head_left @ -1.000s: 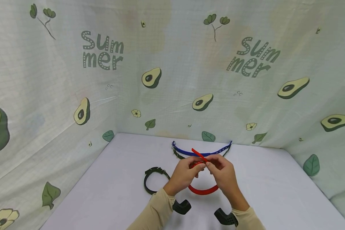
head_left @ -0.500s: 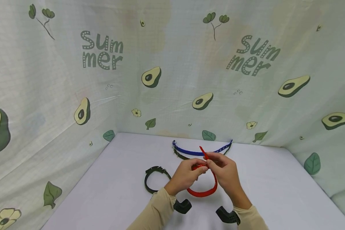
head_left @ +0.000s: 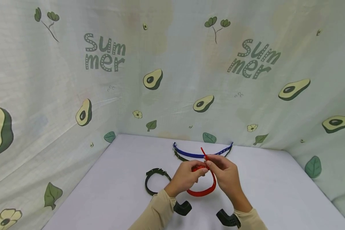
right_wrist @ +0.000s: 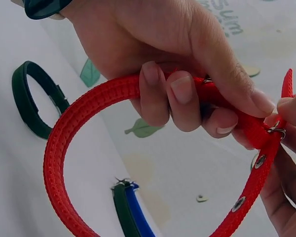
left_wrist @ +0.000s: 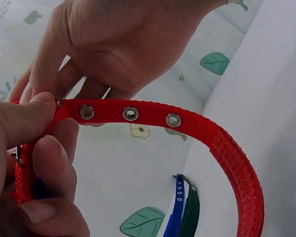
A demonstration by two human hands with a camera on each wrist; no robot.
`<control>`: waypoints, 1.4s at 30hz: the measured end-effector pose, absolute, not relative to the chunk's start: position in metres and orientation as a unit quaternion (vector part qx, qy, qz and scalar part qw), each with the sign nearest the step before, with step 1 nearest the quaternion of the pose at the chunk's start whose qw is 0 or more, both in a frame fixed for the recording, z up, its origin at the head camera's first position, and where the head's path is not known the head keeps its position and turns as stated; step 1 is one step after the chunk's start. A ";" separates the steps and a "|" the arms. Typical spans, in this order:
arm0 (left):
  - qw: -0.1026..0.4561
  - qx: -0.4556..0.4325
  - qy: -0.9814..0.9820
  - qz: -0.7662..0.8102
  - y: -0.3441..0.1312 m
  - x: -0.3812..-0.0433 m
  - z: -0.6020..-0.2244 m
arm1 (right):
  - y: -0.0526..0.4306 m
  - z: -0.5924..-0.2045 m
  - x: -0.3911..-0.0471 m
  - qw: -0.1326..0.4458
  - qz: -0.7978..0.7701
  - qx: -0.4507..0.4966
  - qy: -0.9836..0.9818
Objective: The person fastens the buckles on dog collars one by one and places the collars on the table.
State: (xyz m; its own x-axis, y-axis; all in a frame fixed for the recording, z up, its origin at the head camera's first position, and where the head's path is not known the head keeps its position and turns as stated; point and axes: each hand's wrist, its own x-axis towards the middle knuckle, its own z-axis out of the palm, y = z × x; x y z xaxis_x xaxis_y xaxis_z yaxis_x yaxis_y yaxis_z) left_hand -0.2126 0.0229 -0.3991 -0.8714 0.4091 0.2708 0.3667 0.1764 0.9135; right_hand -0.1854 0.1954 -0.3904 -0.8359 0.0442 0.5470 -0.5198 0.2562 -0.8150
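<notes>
A red collar (head_left: pixel 202 193) with metal eyelets hangs in a loop between both hands above the table. My left hand (head_left: pixel 184 176) grips its buckle end, fingers curled round the band. The strap passes through the metal buckle (right_wrist: pixel 276 131), seen in the right wrist view. My right hand (head_left: pixel 225 171) pinches the strap close to the buckle, and the pointed tip (right_wrist: pixel 288 81) sticks up past the fingers. In the left wrist view, several eyelets (left_wrist: pixel 130 114) show along the strap. Whether the buckle's prong sits in a hole cannot be made out.
A dark green collar (head_left: pixel 146 183), closed in a ring, lies left of the hands on the white table (head_left: pixel 103 191). Behind them a blue collar (head_left: pixel 193 155) and another dark green one (head_left: pixel 180 156) lie stretched side by side. A printed curtain (head_left: pixel 172 48) hangs beyond.
The red strap's free end has swung from leaning left to nearly upright. My right hand has shifted slightly right, and the loop below has narrowed. Both hands keep their hold.
</notes>
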 end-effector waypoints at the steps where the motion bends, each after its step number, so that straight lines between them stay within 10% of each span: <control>1: 0.018 0.252 0.767 0.590 0.023 -0.212 -0.399 | 0.195 -0.391 -0.186 0.240 0.588 0.157 -0.756; 42: -0.089 0.221 0.691 0.683 0.030 -0.209 -0.405 | 0.200 -0.388 -0.191 0.228 0.684 0.121 -0.682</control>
State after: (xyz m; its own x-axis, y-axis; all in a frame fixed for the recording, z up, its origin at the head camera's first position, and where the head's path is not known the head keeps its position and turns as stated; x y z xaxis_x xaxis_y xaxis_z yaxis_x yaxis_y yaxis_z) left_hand -0.2089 0.0301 -0.4053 -0.8865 0.1846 0.4244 0.4266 -0.0294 0.9040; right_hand -0.1906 0.2004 -0.3881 -0.8666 0.1471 0.4769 -0.4774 0.0340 -0.8780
